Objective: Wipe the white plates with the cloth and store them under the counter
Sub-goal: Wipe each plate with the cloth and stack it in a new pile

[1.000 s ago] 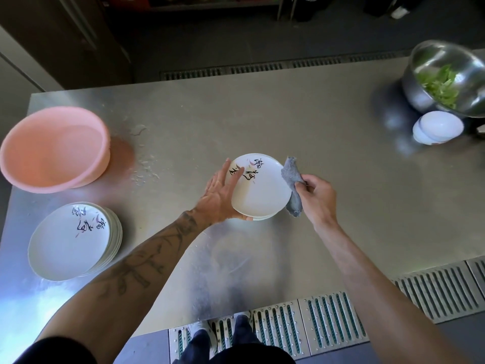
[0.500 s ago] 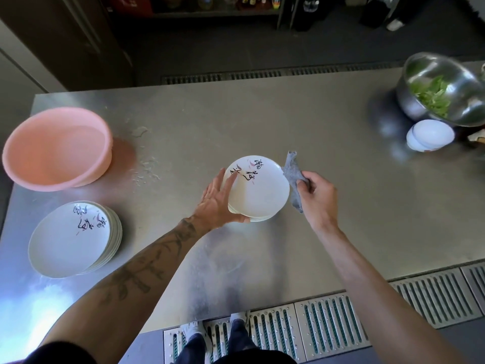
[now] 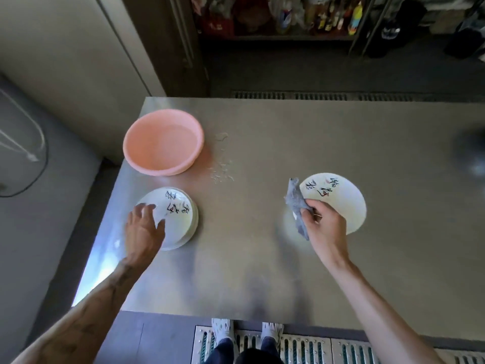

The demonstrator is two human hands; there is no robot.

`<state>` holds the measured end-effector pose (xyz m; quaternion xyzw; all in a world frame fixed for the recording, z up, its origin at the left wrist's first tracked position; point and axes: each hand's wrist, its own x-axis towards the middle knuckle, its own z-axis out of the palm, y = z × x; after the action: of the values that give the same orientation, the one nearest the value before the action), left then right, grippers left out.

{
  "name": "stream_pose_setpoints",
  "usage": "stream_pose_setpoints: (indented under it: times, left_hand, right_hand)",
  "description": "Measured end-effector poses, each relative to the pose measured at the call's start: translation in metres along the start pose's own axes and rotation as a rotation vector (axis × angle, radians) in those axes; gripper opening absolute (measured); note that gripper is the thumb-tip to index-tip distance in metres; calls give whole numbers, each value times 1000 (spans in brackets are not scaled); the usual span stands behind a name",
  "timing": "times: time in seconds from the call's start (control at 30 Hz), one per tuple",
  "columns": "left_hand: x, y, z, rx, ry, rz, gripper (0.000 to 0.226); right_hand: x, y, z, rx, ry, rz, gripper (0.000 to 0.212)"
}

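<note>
Left hand off plate, now spread over stack — right hand grips cloth.

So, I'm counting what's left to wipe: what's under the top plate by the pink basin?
More white plates: their rims show along the top plate's right and lower edge. How many cannot be told; the left hand covers their near-left side.

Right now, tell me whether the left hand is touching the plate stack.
Cannot tell. The head view shows the left hand spread over the plate stack, fingers blurred; from above, resting and hovering look alike.
</note>
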<state>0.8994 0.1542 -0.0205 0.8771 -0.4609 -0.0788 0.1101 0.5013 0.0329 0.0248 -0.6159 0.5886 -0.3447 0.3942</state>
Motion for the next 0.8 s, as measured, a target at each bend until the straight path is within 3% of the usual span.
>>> stream_pose_setpoints:
  times: [0.17, 0.3, 0.5, 0.57, 0.8]
  left_hand:
    - [27, -42, -6, 17, -238, -107, 69]
    - [33, -37, -7, 29, -199, -130, 68]
    - [37, -37, -11, -99, -156, -185, 46]
    - [42, -43, -12, -195, -127, -242, 38]
    - [54, -51, -13, -473, -151, -549, 40]
  right_hand:
    - [-22, 9, 41, -63, -101, 3, 21]
    - [-35, 14, 55, -124, -144, 24, 17]
    - [-48, 11, 61, -122, -138, 76, 24]
    - [-51, 10, 60, -125, -133, 89, 24]
    - [-56, 13, 56, -143, -107, 113, 21]
